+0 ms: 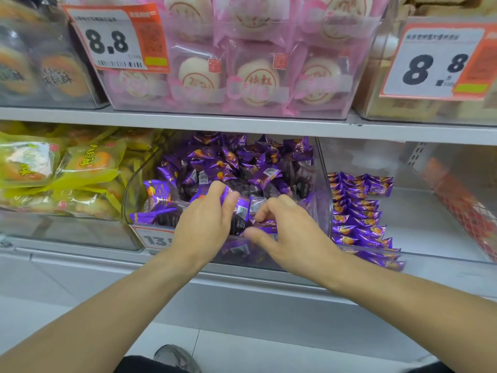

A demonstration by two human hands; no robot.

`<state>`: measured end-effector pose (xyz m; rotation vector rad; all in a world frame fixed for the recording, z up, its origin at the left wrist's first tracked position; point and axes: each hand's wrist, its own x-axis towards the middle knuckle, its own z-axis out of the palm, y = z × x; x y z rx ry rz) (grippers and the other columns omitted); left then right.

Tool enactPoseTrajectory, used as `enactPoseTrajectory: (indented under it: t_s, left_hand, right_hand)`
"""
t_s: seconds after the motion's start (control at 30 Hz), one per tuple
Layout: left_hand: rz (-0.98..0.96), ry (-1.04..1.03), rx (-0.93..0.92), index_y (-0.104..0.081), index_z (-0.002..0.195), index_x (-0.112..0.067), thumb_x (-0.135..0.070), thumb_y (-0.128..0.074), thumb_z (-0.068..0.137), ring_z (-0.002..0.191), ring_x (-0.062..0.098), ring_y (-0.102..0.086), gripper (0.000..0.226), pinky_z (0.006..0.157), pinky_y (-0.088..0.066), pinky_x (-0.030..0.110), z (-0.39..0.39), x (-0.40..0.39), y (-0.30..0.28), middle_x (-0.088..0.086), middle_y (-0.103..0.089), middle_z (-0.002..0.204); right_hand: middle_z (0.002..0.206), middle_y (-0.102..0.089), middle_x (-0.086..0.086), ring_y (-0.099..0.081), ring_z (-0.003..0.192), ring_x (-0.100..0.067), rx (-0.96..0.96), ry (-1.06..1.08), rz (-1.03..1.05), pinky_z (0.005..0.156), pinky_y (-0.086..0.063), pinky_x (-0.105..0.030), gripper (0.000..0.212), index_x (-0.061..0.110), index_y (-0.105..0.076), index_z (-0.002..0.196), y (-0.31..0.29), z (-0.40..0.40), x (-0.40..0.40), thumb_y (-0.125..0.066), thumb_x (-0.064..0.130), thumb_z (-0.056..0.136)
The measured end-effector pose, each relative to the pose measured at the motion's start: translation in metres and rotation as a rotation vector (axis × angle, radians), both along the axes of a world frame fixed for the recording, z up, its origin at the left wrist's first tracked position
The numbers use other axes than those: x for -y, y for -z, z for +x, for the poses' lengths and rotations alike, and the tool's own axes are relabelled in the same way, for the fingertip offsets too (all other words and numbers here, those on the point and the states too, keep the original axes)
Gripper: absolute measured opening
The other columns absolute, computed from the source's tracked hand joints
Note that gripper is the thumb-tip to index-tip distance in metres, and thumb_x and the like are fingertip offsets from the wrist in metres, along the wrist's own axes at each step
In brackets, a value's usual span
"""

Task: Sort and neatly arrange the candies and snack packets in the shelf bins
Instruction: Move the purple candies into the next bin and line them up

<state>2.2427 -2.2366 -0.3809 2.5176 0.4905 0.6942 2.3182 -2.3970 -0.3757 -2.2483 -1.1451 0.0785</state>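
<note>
A clear plastic bin (324,200) on the lower shelf is heaped with purple candy packets (236,160). My left hand (204,224) reaches over the bin's front rim and its fingers curl round a few purple packets near the front. Beside it, my right hand (290,232) curls its fingers into the packets at the front rim, thumb stretched out below. In the bin to the right, purple packets (357,219) stand lined up in neat rows along its left side.
Yellow snack packs (53,170) fill the bin at the left. The upper shelf holds a bin of pink-wrapped round cakes (242,76) and two 8.8 price tags (115,39). A grey shelf edge (242,123) runs just above the purple bin.
</note>
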Motion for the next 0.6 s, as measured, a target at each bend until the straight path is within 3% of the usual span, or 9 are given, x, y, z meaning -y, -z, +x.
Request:
enactPoseTrajectory:
  t_s: [0.1, 0.27, 0.33, 0.43, 0.5, 0.6]
  left_hand:
    - [0.044, -0.074, 0.002, -0.042, 0.104, -0.015, -0.046, -0.034, 0.101, 0.068, 0.041, -0.057, 0.033, 0.062, -0.047, 0.048, 0.005, 0.006, 0.002, 0.007, -0.054, 0.058]
    - [-0.024, -0.125, 0.146, -0.045, 0.106, -0.016, -0.047, -0.037, 0.100, 0.063, 0.039, -0.051, 0.033, 0.058, -0.043, 0.047, 0.005, 0.005, -0.001, 0.005, -0.050, 0.056]
    - [-0.077, -0.151, 0.228, -0.045, 0.099, -0.015, -0.044, -0.039, 0.101, 0.055, 0.035, -0.045, 0.030, 0.053, -0.037, 0.044, 0.007, 0.002, -0.004, 0.002, -0.045, 0.053]
    - [-0.042, -0.140, 0.223, -0.043, 0.096, -0.019, -0.043, -0.038, 0.103, 0.049, 0.026, -0.044, 0.025, 0.051, -0.030, 0.040, 0.010, 0.002, -0.008, -0.002, -0.044, 0.051]
    - [-0.025, -0.124, 0.189, -0.046, 0.098, -0.019, -0.044, -0.038, 0.102, 0.052, 0.028, -0.050, 0.027, 0.053, -0.036, 0.041, 0.010, 0.001, -0.009, 0.000, -0.050, 0.052]
    - [-0.021, -0.051, 0.141, -0.050, 0.096, -0.019, -0.046, -0.040, 0.101, 0.054, 0.022, -0.053, 0.030, 0.057, -0.042, 0.042, 0.006, -0.002, -0.013, 0.001, -0.055, 0.054]
  right_hand:
    - [0.092, -0.054, 0.011, -0.050, 0.083, -0.002, 0.018, -0.025, 0.034, 0.074, -0.035, -0.012, 0.025, 0.030, -0.064, 0.091, -0.002, 0.002, -0.002, -0.077, 0.047, 0.080]
    - [0.090, -0.058, 0.011, -0.055, 0.085, -0.006, 0.043, -0.072, 0.006, 0.078, -0.045, -0.022, 0.038, 0.028, -0.069, 0.093, -0.007, 0.005, 0.000, -0.089, 0.043, 0.064]
    - [0.090, -0.059, 0.013, -0.053, 0.083, -0.003, 0.053, -0.109, -0.004, 0.081, -0.045, -0.019, 0.036, 0.025, -0.072, 0.096, -0.008, 0.005, 0.000, -0.090, 0.030, 0.065]
    - [0.085, -0.057, 0.016, -0.048, 0.071, 0.006, 0.067, -0.132, 0.047, 0.070, -0.034, -0.003, 0.029, 0.018, -0.076, 0.096, -0.010, 0.002, 0.000, -0.088, 0.016, 0.070]
    - [0.084, -0.058, 0.015, -0.046, 0.068, 0.012, 0.064, -0.115, 0.069, 0.066, -0.032, -0.002, 0.028, 0.019, -0.077, 0.096, -0.011, 0.000, 0.000, -0.088, 0.016, 0.070]
    - [0.086, -0.064, 0.011, -0.048, 0.069, 0.006, 0.049, -0.106, 0.080, 0.070, -0.036, -0.008, 0.028, 0.021, -0.078, 0.096, -0.011, 0.000, 0.000, -0.088, 0.017, 0.070]
